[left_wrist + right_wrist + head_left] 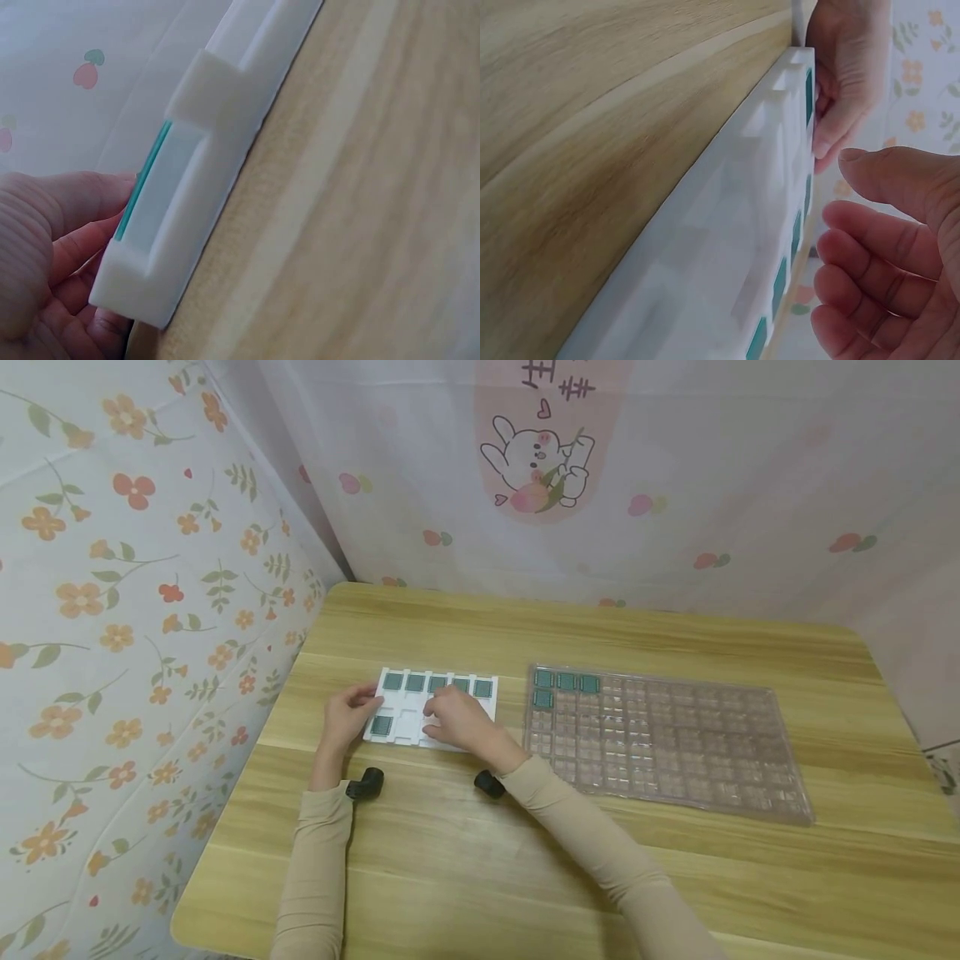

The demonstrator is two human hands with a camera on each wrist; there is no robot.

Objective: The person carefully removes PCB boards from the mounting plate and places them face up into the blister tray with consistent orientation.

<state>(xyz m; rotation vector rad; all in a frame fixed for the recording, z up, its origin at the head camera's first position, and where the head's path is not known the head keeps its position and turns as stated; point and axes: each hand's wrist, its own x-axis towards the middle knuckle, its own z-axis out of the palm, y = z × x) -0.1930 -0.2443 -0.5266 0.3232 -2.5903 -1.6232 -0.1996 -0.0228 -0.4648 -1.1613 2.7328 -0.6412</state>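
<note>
A white tray (pixel 407 725) with square pockets lies on the table. Several green square chips (pixel 415 682) fill its far row, and one green chip (pixel 381 726) sits in the near left pocket. My left hand (pixel 347 714) grips the tray's left end, its thumb beside the green chip edge (pixel 142 184) in the left wrist view. Over the tray's right half hovers my right hand (pixel 461 720), partly covering the pockets there. In the right wrist view this hand (pixel 892 259) has loosely bent fingers, thumb apart from them, with nothing between.
To the right lies a large clear plastic tray (pixel 712 739) with many pockets; several green chips (pixel 566 681) occupy its far left corner. Black wrist devices (pixel 366 784) sit at both wrists. A floral curtain (pixel 135 635) hangs along the table's left side, another cloth behind.
</note>
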